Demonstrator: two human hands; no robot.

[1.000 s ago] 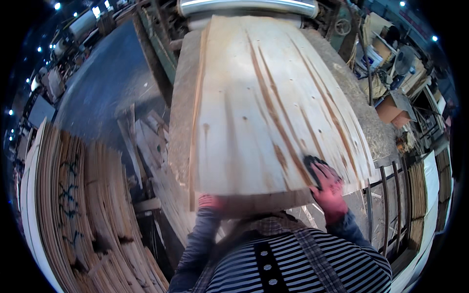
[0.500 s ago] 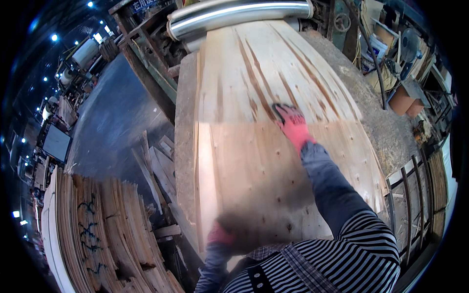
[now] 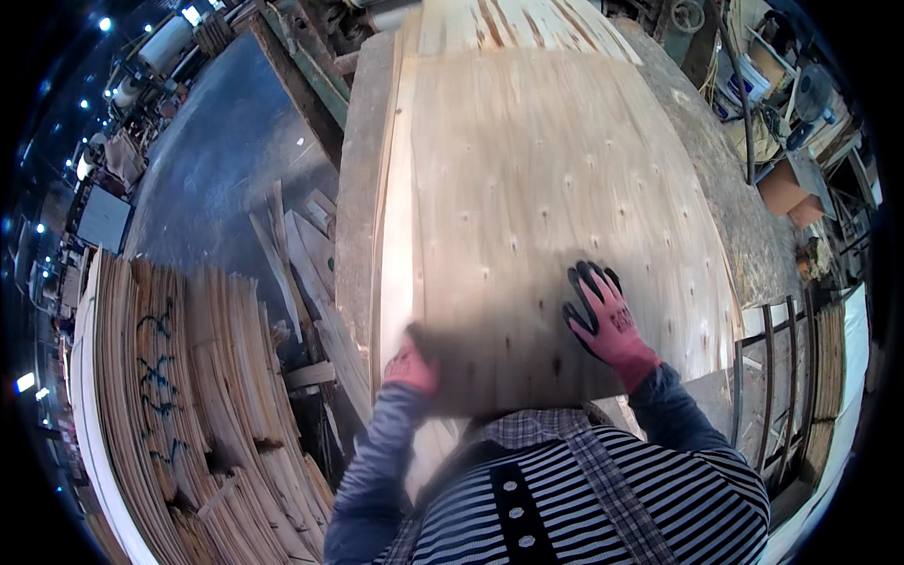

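A large pale wood veneer sheet [image 3: 546, 188] lies flat on a stack on the work table [image 3: 356, 188] in front of me. My right hand [image 3: 603, 315], in a pink and black glove, rests flat on the sheet near its near edge, fingers spread. My left hand [image 3: 411, 363], in a pink glove, grips the sheet's near left corner. A darker streaked veneer sheet [image 3: 508, 24] shows beyond the far edge of the top one.
A tall stack of veneer sheets [image 3: 179, 395] stands at my left, with loose wood strips [image 3: 301, 273] and scraps between it and the table. A dark floor [image 3: 226, 160] stretches to the far left. Metal racks [image 3: 782, 367] and boxes [image 3: 786, 188] crowd the right.
My right hand has come back from the sheet's far part to its near edge. The pale sheet now covers most of the streaked one. My left hand stays on the near left corner.
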